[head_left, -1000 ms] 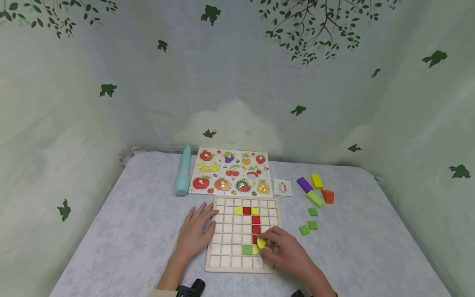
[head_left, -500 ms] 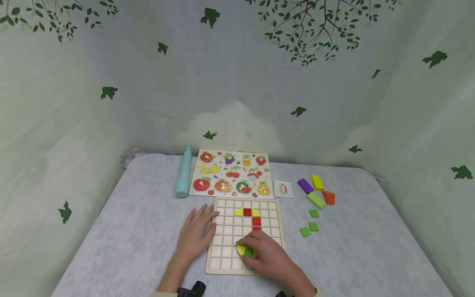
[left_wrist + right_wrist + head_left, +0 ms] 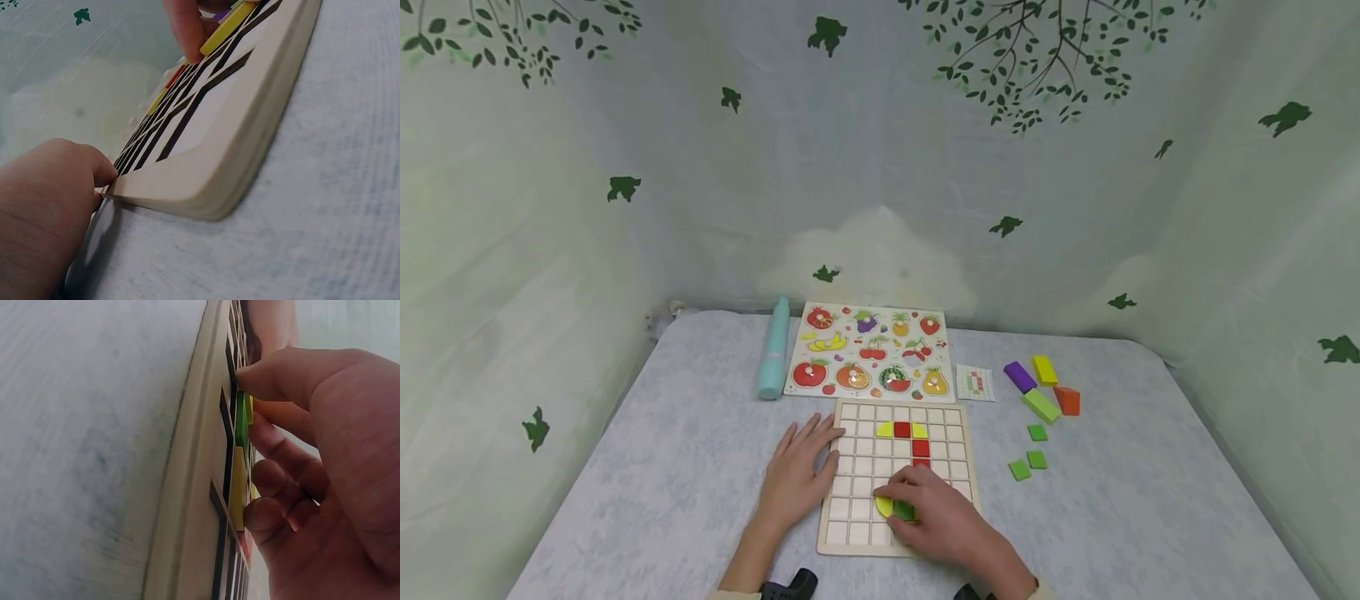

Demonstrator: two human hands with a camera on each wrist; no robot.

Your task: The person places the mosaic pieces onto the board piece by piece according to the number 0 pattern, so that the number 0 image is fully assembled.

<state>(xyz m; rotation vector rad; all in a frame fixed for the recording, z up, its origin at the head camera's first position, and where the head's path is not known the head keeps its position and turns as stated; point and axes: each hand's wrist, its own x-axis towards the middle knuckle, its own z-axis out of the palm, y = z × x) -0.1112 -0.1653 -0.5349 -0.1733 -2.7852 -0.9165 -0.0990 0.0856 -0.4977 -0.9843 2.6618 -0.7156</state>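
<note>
A wooden grid board (image 3: 859,533) lies near the table's front edge, with red tiles (image 3: 920,448) in a column and yellow quarter-round pieces (image 3: 885,430) at its top. My right hand (image 3: 925,504) hovers low over the board's lower rows. Its curled fingers pinch a yellow piece (image 3: 885,505) just left of a green tile (image 3: 904,510). The right wrist view shows that yellow piece (image 3: 238,487) lying in the grid beside the green tile (image 3: 241,419), fingertips on both. My left hand (image 3: 799,471) lies flat on the table, fingers against the board's left edge (image 3: 206,187).
Behind the board lie a fruit peg puzzle (image 3: 868,358), a teal tube (image 3: 772,350) and a small pattern card (image 3: 975,382). To the right are purple (image 3: 1019,377), yellow (image 3: 1043,369), green (image 3: 1041,405) and orange (image 3: 1067,400) blocks and loose green tiles (image 3: 1036,458).
My right hand carried the yellow piece from the green tile's right side leftward across it and now holds it at the tile's left. The left hand stayed still.
</note>
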